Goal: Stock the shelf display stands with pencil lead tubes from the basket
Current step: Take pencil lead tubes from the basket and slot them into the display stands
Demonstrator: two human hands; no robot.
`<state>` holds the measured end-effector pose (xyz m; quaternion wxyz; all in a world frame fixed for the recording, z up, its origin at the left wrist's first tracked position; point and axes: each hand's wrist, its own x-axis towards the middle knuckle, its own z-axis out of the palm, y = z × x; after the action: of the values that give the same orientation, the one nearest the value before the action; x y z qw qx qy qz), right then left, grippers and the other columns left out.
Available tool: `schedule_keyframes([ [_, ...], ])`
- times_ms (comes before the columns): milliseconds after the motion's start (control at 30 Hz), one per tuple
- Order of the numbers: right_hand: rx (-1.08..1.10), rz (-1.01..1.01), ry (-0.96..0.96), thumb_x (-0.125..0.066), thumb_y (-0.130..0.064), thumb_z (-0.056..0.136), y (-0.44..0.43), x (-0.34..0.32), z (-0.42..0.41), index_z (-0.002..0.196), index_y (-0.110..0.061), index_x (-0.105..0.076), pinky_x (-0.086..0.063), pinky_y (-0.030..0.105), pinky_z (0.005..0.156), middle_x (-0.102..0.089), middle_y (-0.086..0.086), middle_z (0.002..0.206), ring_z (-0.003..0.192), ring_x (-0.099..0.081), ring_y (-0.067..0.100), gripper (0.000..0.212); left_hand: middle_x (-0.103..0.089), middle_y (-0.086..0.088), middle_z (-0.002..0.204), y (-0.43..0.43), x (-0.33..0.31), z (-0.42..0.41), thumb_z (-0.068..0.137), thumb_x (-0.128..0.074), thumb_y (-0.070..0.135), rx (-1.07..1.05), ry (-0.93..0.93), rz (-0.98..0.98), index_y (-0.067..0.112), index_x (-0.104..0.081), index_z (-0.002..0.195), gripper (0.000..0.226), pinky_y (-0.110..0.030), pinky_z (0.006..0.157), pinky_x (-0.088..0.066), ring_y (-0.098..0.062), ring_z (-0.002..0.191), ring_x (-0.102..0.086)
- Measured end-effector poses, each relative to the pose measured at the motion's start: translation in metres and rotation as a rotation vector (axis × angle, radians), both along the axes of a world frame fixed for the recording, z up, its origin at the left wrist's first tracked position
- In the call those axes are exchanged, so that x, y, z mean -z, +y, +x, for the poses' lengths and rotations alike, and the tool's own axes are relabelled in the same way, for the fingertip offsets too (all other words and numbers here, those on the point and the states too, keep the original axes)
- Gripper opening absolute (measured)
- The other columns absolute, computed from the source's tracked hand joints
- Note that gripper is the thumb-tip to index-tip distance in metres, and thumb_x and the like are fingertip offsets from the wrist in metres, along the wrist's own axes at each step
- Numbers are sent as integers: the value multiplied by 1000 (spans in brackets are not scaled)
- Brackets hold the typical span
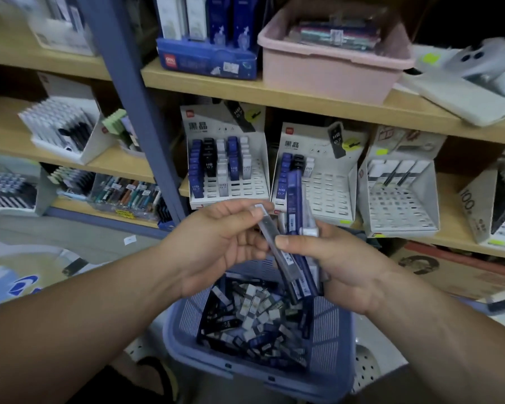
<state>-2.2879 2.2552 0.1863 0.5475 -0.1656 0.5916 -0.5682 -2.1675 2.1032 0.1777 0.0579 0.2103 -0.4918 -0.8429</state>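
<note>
The right hand (344, 266) grips a bunch of blue tubes (295, 196) upright as a ready supply. The left hand (216, 243) pinches one grey tube (270, 228) between its fingers (239, 212), probably to sort it for a stand (330, 185). Both hands are above the basket (330, 348), so a dropped tube would fall back in.

Can't count the tubes (295, 193) in your right grip (347, 266) w/ thumb across them, basket (245, 371) labels too blurry, pink tray (327, 74) cut off at top.
</note>
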Motion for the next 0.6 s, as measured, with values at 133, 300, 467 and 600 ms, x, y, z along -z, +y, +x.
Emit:
schedule_keyframes([
  [133,113,-24,-104,-78,-22,66,0,-5,-10,91,-23,-81,-56,28,60,-77,5,86,71,-73,16,25,-72,-17,104,-3,-6,-19,90,-63,20,-13,40,-11,6,-66,114,28,-26,63,-57,-17,69,-66],
  [300,211,19,-138,-78,-18,68,-8,2,-24,89,-21,-81,-54,31,64,-77,6,87,70,-72,17,21,-72,-10,82,-14,1,-34,79,-70,24,-117,31,-27,10,-67,92,18,-21,56,-55,-13,60,-66],
  [467,317,131,-132,-75,-7,83,-21,10,-40,85,-18,-80,-52,33,64,-76,8,81,66,-70,18,12,-72,-14,77,-36,9,-55,82,-72,18,-232,-71,-157,5,-69,91,16,-20,52,-55,-14,57,-66],
  [600,348,178,-98,-75,-7,83,-27,16,-54,103,-16,-75,-55,34,66,-76,6,79,71,-71,19,22,-74,-13,79,-57,11,-73,93,-66,11,-210,-129,-309,1,-69,108,19,-23,58,-57,-17,62,-69],
])
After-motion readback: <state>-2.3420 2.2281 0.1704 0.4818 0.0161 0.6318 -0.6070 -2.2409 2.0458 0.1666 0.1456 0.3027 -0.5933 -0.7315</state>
